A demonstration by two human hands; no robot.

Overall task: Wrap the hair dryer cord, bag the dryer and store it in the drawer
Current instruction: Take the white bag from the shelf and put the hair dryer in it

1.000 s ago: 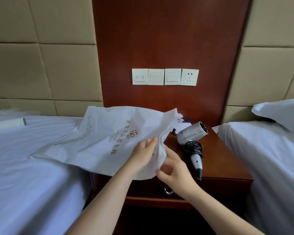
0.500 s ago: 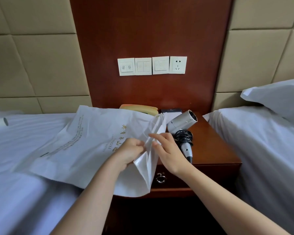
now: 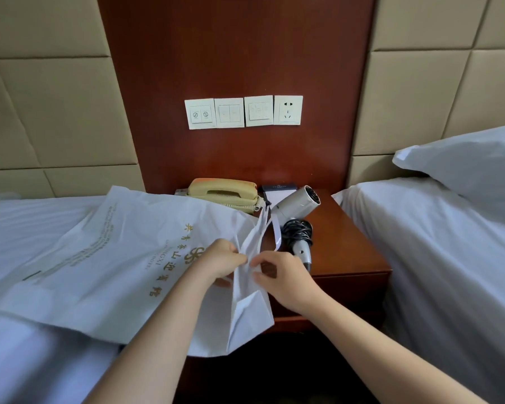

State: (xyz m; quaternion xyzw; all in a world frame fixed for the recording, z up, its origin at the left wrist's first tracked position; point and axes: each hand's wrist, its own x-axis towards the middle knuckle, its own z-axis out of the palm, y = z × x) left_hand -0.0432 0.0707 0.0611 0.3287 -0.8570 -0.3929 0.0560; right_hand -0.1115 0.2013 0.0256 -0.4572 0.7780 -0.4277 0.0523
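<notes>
A large white bag (image 3: 123, 258) with gold lettering lies across the left bed and the nightstand's left side. My left hand (image 3: 219, 262) pinches one layer of its open edge, and my right hand (image 3: 283, 277) pinches the other layer just to the right, with the edges slightly apart. The silver hair dryer (image 3: 296, 204) lies on the wooden nightstand (image 3: 350, 243) behind my right hand, its black cord (image 3: 298, 231) coiled around the handle. The drawer (image 3: 350, 290) front below the top is shut, and the bag hides its handle.
A beige telephone (image 3: 223, 192) and a notepad (image 3: 277, 193) sit at the back of the nightstand. White beds flank it, with a pillow (image 3: 464, 164) on the right one. Switches and a socket (image 3: 287, 109) are on the wood panel above.
The camera view shifted upward and the telephone came into sight. Both hands moved closer together on the bag's edge and began to part its layers. The dryer stayed put.
</notes>
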